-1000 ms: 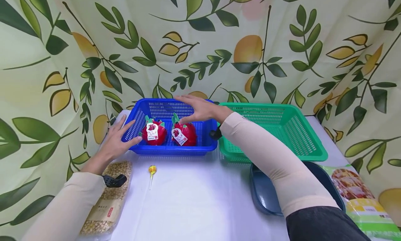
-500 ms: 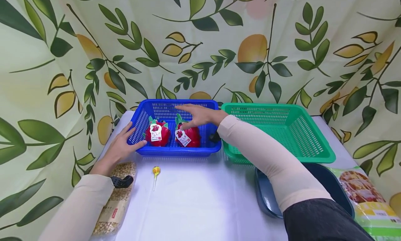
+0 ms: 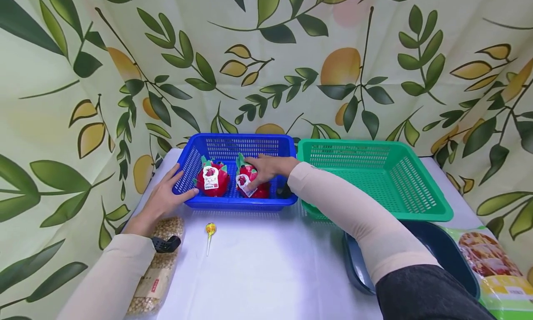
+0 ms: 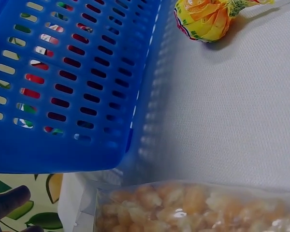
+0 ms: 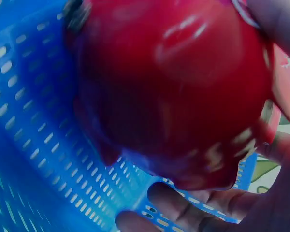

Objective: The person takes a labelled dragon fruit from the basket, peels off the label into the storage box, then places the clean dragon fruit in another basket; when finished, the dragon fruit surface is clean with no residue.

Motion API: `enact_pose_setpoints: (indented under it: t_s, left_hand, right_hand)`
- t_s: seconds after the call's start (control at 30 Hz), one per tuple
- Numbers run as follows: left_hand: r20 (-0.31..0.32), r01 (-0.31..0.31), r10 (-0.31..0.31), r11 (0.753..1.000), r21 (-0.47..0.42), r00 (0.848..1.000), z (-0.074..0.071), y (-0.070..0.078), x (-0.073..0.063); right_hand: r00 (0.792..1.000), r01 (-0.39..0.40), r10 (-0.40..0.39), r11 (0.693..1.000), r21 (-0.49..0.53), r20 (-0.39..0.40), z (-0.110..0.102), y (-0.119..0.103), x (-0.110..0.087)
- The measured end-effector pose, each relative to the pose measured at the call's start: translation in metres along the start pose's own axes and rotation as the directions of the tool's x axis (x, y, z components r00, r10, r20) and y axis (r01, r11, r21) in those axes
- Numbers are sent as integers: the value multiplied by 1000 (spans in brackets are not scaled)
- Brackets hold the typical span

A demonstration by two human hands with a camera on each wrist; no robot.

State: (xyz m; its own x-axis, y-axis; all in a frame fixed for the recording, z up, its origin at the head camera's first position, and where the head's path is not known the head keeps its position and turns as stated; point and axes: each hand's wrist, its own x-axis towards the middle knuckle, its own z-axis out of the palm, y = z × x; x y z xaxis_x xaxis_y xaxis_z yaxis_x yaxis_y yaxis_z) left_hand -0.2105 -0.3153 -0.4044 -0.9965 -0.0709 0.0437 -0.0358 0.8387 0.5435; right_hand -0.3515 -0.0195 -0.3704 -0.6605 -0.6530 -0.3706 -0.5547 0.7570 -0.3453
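Inside the blue basket, the right hand grasps the right dragon fruit. At the basket's left side, the left hand has its fingers spread. From a too loose grip, the smooth fruit could slip and drop.

Booth-like corner, room type unclear: leaf-print fabric walls around a white-covered table.
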Motion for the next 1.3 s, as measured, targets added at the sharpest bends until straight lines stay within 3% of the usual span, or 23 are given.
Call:
enact_pose_setpoints:
  t_s: [0.37, 0.5, 0.63, 0.87, 1.03, 1.3]
  left_hand:
    - [-5, 2, -2, 1000, -8, 1000, 2, 1, 1]
    - [-8, -4, 4, 1000, -11, 1000, 2, 1, 2]
    - [-15, -6, 6, 1000, -6, 1000, 2, -1, 0]
    - [-19, -6, 6, 1000, -3, 1000, 4, -2, -1]
    - [-18, 0, 0, 1000, -4, 1000, 4, -2, -2]
    - [-32, -2, 2, 1000, -12, 999, 4, 0, 0]
  right_hand:
    - [994, 84, -95, 976, 200, 47, -12, 18, 0]
    - [998, 68, -69, 976, 207, -2, -15, 26, 1]
    - [999, 40, -40, 975, 220, -4, -14, 26, 1]
    - [1000, 4, -3, 996, 85, -12, -1, 10, 3]
    - [998, -54, 56, 996, 74, -32, 5, 8, 5]
    - [983, 62, -35, 987, 146, -181, 2, 20, 7]
